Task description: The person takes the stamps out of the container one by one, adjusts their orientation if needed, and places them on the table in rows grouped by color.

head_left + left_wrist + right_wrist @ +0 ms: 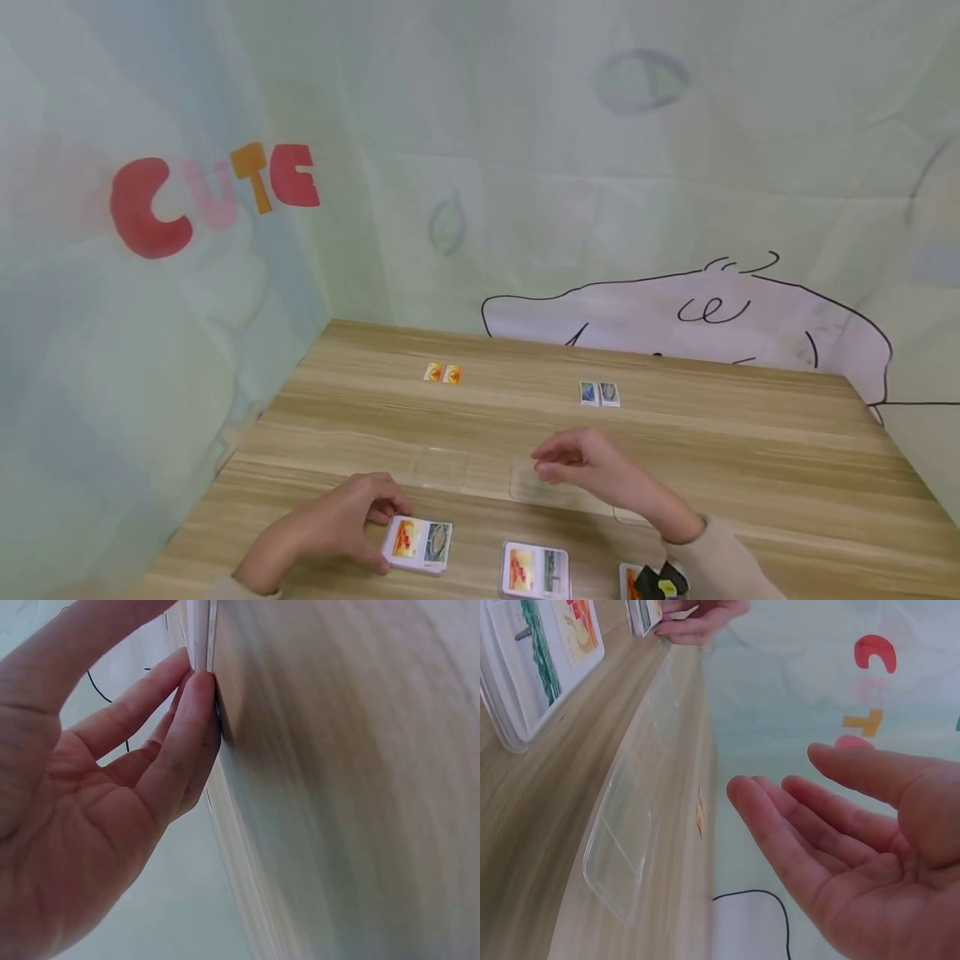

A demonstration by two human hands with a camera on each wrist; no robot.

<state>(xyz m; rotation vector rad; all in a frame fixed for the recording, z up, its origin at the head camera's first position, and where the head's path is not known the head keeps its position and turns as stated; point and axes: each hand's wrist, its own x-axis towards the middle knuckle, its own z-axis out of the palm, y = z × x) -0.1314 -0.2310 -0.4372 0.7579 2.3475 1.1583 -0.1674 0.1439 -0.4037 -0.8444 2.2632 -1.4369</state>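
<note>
My left hand [341,518] holds the left clear case of picture cards [418,543] by its left side, thumb at the near corner and fingers at the far one. In the left wrist view the fingertips [196,690] press the edge of the case [201,634] at the tabletop. Above the middle clear plastic lid [542,483] hovers my right hand [596,467], relaxed and holding nothing. Its fingers are bent a little, with the thumb apart from them in the right wrist view. A second card case [536,571] lies in front, between the hands.
A third card case [632,579] sits at the front right, partly hidden by a black object [662,582] at the right wrist. Another clear lid [440,468] lies left of the middle one. Orange cards [452,374] and blue-green cards [609,394] lie farther back on the wooden table [750,442].
</note>
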